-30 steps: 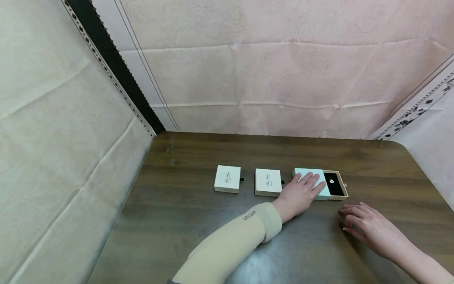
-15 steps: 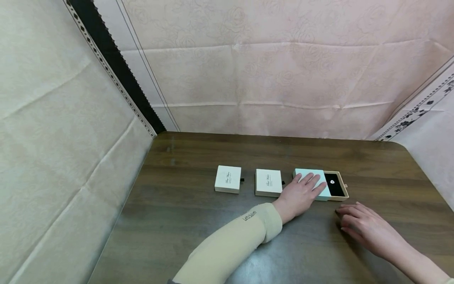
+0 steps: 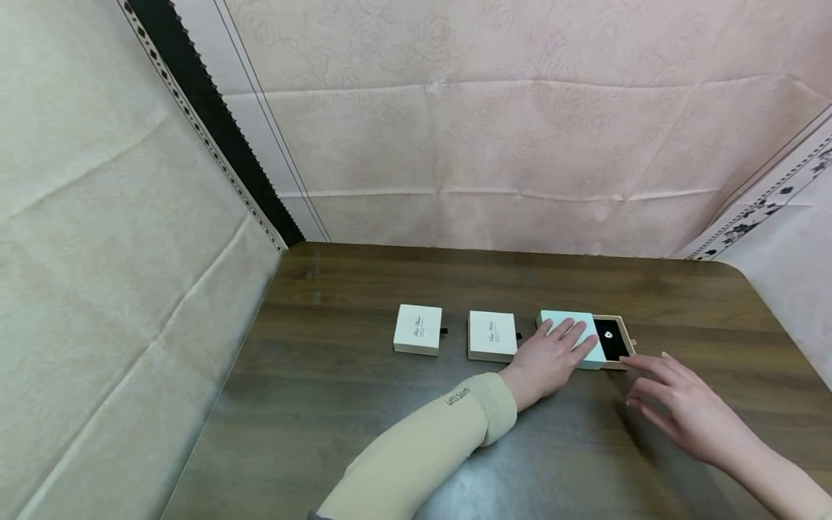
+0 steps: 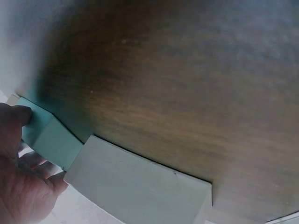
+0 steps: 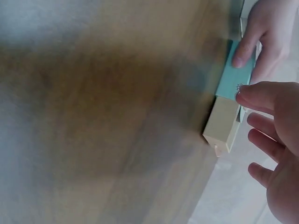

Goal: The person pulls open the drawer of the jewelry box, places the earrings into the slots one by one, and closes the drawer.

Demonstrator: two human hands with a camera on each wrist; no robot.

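A light-blue sliding box (image 3: 549,315) lies on the table with its cream tray (image 3: 615,365) partly pulled out to the right. On the tray's black lining (image 3: 612,347) sits a tiny white ornament (image 3: 608,334). My left hand (image 3: 542,357) holds the blue sleeve, fingers spread over its top and thumb against its front side. My right hand (image 3: 679,404) is just in front of the tray. Its thumb and forefinger pinch a small sparkling piece of jewelry (image 5: 238,88), too small to name surely. The other fingers extend; one tip reaches the tray's near corner in the head view.
Two white sliding boxes stand to the left: one box (image 3: 492,334) beside my left hand, another box (image 3: 417,327) farther left. Both have a short black pull tab on the right side. Pale cloth (image 3: 494,144) hangs behind the wooden table (image 3: 364,404).
My right hand has shifted slightly left, then its outer fingers have stretched forward to the tray's near corner. My left hand and the boxes stay put.
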